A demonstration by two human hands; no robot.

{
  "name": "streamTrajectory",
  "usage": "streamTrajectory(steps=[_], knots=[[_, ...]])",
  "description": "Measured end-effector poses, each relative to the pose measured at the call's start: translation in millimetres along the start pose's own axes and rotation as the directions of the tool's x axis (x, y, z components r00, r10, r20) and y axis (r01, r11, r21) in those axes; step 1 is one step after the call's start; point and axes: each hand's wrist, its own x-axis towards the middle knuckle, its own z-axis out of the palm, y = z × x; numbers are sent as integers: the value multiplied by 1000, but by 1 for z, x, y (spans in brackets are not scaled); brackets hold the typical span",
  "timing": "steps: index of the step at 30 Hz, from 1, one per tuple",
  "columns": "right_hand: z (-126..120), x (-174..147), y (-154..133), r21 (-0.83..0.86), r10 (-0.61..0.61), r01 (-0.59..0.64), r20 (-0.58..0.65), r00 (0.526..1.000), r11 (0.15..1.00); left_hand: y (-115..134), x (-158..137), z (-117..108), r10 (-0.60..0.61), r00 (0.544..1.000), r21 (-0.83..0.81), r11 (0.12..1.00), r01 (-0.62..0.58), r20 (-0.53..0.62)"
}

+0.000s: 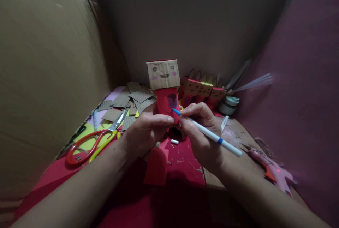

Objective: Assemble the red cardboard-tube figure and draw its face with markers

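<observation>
My left hand (148,125) is closed around the lower part of a cardboard figure (163,76), keeping it upright. Its boxy tan head has drawn eyes, a smile and pink cheeks, and its body is red. A heart-like outline shows on the red body, its right part filled with dark colour. Between the thumb and fingers of my right hand (202,132) is a white felt-tip pen (212,135) with a blue tip end. The tip meets the red body just below the dark patch. The figure's base is partly hidden by my fingers.
Red-and-yellow-handled scissors (96,141) and cardboard scraps (124,99) lie at left. Similar cardboard figures (201,88) stand behind. A tape roll (229,105), clear glue sticks (255,82) and a pink glue gun (275,171) are at right. Red paper (156,166) lies in front.
</observation>
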Motion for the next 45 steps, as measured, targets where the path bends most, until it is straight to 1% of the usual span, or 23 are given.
streamTrajectory(steps=[3,6,9,14,16,19,21,23,25,28,32,34,39,41,45], knots=[[-1,1,1,23,0,0,5,1000,1000,0,0,1,-18,1000,14,1000,18,18],[-2,3,2,43,-26,27,-30,999,999,0,0,2,14,999,44,999,-16,37],[-2,3,2,30,-18,19,-45,999,999,0,1,2,20,999,50,998,-22,38],[-1,0,1,36,0,0,-1,1000,999,-1,1,-1,-30,1000,15,999,30,-1],[-1,-1,2,43,3,-4,10,1000,999,-1,1,-1,-36,999,18,999,35,9],[-2,0,2,44,-13,14,-11,1000,999,0,0,0,-4,999,51,999,1,44],[-2,1,3,40,-22,23,-31,999,999,0,-1,1,19,999,60,998,-22,44],[-2,1,3,37,-16,17,-36,999,999,0,-1,2,19,999,64,998,-22,42],[-1,1,2,33,-9,11,-34,999,999,0,-1,1,-6,999,67,998,2,47],[-1,-1,2,23,-17,18,-25,1000,1000,0,-1,0,-29,999,49,998,28,33],[0,-3,2,18,-5,5,3,1000,1000,1,-2,1,-18,999,35,999,19,-29],[0,-3,2,24,-6,6,2,1000,1000,1,-2,2,-18,999,37,999,19,-37],[-1,-2,4,20,-18,19,-30,999,1000,-1,0,1,-9,999,56,998,6,48],[-1,-2,4,23,-15,16,-32,999,1000,-1,1,1,-8,998,54,999,5,61],[0,-4,3,33,7,-6,-6,1000,999,0,0,0,-35,999,40,999,34,7]])
